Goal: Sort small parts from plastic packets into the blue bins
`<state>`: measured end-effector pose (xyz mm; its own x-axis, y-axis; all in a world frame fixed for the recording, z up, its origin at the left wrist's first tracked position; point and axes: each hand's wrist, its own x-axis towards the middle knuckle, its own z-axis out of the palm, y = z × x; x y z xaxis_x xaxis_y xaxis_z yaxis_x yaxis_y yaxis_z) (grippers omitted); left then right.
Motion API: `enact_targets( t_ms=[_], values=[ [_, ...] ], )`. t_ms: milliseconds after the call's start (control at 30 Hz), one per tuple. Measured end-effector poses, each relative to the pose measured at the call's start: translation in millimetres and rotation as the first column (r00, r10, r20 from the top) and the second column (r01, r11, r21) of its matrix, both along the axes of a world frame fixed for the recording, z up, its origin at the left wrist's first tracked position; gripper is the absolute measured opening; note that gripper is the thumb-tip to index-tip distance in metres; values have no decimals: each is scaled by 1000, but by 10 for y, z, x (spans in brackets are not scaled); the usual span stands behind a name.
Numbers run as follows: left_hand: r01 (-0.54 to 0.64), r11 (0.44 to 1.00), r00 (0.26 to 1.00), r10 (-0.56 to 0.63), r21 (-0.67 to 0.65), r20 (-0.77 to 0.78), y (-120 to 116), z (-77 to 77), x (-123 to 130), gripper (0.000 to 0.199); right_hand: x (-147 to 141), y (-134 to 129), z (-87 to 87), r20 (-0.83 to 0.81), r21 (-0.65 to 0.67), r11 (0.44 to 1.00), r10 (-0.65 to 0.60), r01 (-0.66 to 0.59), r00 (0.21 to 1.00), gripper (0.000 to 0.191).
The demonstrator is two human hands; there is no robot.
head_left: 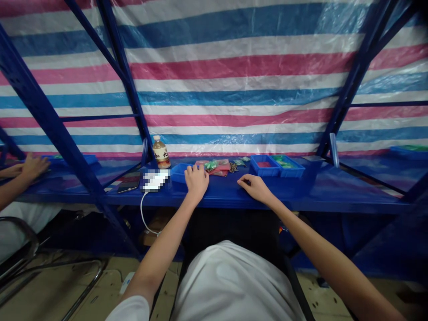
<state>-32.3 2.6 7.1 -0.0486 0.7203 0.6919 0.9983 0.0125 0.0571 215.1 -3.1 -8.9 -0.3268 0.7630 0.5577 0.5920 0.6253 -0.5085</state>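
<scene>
My left hand [197, 182] is at the right end of a shallow blue tray [178, 173], its fingers bent over the tray's side. The hand hides that end of the tray. To the right, my right hand [257, 188] rests low over the blue tabletop with thumb and fingers drawn together. What lies between those fingertips, if anything, is too small to make out. Between and beyond my hands lie red plastic bags [222, 166], a green packet [210, 165] and a small pile of brassy metal pieces [233, 167].
Two blue bins [264, 171] stand right of centre, one holding green packets [283, 162]. A drink bottle [161, 154], a phone [129, 183] and a blurred-out white item with a cable [141, 211] are at left. Beyond a blue post [56, 120], another person's hands [35, 167] work.
</scene>
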Motion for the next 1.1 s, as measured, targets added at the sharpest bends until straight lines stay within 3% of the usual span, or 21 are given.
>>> enact_targets(
  t_ms=[167,267,367,433,500,700,767,933,1100],
  values=[
    [1,997,998,-6,-81,-63,36,10,-31,26,1,-6,-1,26,2,1000,4,-4,1000,27],
    [48,998,994,-53,-51,-97,-3,47,-20,26,-2,-5,-1,27,4,1000,10,-10,1000,28],
    [240,971,959,-238,-9,-152,-34,51,43,25,-4,-1,-2,25,4,1000,15,-15,1000,28],
    [423,903,890,-431,-82,-148,-13,9,110,27,-5,-2,-2,21,2,1000,20,-20,1000,29],
    [526,832,836,-544,-177,-70,42,-60,170,31,-5,-4,2,15,2,1000,26,-26,1000,29],
    [569,778,815,-577,-268,53,164,-174,167,25,-10,-16,17,13,-5,999,37,-37,999,29],
    [584,767,805,-589,-265,71,155,-156,141,23,-12,-19,18,6,-7,999,38,-38,999,28],
    [562,802,824,-563,-202,60,214,-77,237,26,-9,-16,9,10,3,999,33,-33,999,28],
    [522,785,838,-544,-332,31,473,-12,471,18,1,-11,8,21,4,1000,21,-22,1000,28]
  ],
)
